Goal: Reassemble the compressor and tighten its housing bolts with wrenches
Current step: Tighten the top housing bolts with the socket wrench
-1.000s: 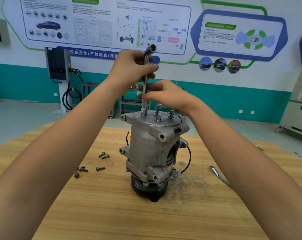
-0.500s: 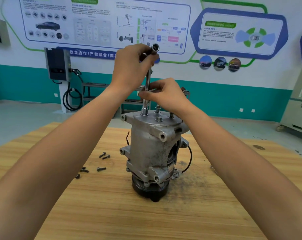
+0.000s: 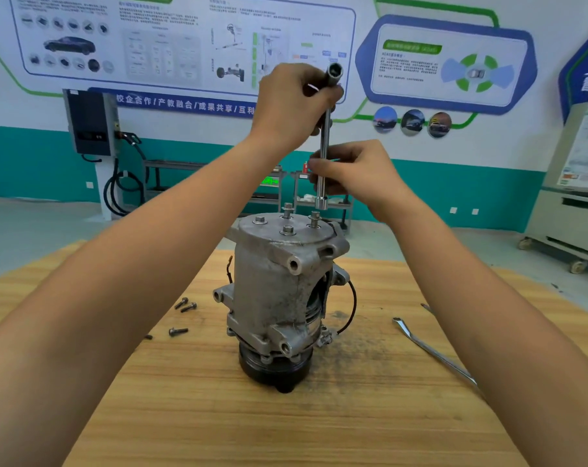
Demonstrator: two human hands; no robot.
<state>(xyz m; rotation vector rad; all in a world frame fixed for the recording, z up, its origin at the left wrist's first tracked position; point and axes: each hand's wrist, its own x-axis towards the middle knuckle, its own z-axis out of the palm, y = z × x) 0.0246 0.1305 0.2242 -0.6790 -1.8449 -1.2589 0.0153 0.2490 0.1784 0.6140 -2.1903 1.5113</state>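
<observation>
A grey metal compressor (image 3: 272,291) stands upright on its black pulley on the wooden table (image 3: 286,426). Several housing bolts (image 3: 287,210) stick up from its top cover. A long L-shaped socket wrench (image 3: 324,153) hangs upright just above the cover's far right edge, its lower socket clear of the bolts. My left hand (image 3: 292,102) grips the wrench at its upper bend. Lower down, my right hand (image 3: 353,173) pinches the shaft with its fingertips.
Several loose bolts (image 3: 185,306) lie on the table left of the compressor. A flat metal wrench (image 3: 434,352) lies to the right under my right forearm. A black wire (image 3: 351,308) loops from the compressor's right side. Behind the table are a wall charger and shelving.
The wrench's lower socket has lifted off the bolt at the cover's left and moved right, now hanging above the far right edge. Both hands moved right with it.
</observation>
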